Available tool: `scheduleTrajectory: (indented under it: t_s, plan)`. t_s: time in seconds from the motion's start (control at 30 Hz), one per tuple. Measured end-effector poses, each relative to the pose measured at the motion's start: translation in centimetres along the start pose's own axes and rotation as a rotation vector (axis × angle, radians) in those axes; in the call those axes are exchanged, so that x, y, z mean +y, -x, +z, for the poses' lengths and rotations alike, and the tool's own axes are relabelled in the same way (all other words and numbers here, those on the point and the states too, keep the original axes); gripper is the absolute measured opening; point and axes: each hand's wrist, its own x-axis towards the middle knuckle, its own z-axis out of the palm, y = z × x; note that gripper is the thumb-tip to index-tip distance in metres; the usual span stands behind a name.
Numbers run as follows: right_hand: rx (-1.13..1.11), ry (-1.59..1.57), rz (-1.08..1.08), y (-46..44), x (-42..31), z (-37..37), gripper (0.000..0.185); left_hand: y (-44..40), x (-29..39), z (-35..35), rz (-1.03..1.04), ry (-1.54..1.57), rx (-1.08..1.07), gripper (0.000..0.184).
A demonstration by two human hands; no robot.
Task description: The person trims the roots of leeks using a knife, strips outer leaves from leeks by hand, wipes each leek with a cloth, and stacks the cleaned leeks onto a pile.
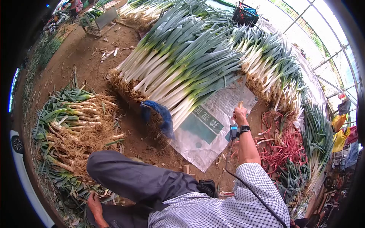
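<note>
My right hand (240, 114) is stretched forward over the printed plastic sheet (197, 152), closed on a light wooden handle. A pale blade seems to extend beyond it, so it looks like a knife (240, 103). Just ahead lies a big row of leeks (178, 68), white stalks toward me and green leaves pointing away to the right. Low at the left, my left hand (95, 207) hangs beside my leg near loose leek leaves (72, 190). It appears empty, with its fingers apart.
Untrimmed leeks with muddy roots (83, 129) are heaped at left. A blue cloth or net (164, 119) covers some roots at the row's near end. More leeks (277, 68) stand at right, beside red straps (283, 148). A black crate (245, 14) sits at the back.
</note>
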Motion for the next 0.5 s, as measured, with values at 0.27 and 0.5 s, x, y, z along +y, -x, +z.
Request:
scheduleTrajectory:
  t_s: [0.27,0.5]
  plan:
    - [-0.045,-0.082,-0.011,-0.5,-0.3,-0.1,0.007,0.5,0.2,0.2,0.096,-0.038,0.076,0.023]
    - [-0.004,0.009,-0.017,1.7,1.5,0.3,0.008,0.7,1.2,0.0,0.101,-0.084,0.08,0.022]
